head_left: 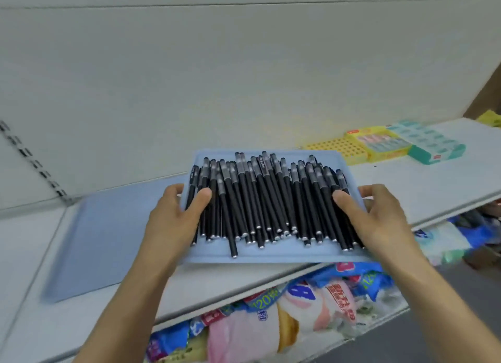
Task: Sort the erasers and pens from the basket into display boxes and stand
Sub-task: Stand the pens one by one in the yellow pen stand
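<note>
Both forearms come in from the near edge. Left hand grips the left rim of the flat pale-blue plastic tray: thumb lies over onto the outermost pens, fingers curl round the tray edge. Right hand mirrors it on the right rim, thumb on the pens, fingers wrapped behind the edge. So both grips are clamped on the tray, not on any single pen.

Between the two grips lies the heap of black capped plastic pens, several layers deep, long axes running away from the person, caps at the far end, butt ends towards the near tray rim. One pen juts out nearer than the rest on the left-centre. Neither hand is closer; the pile sits evenly between them.

Tray hangs over the front of the white metal shelf, slightly tilted; cannot tell whether its far edge touches. Left of the left grip, a flat blue-grey mat lies on the shelf. Beyond the right grip, well apart, a yellow perforated pen stand, then a yellow cardboard display box and a teal display box. Nothing stands between tray and stand. Packaged goods fill the shelf below.

Judgement: loose pens could roll off if the tray tips.
</note>
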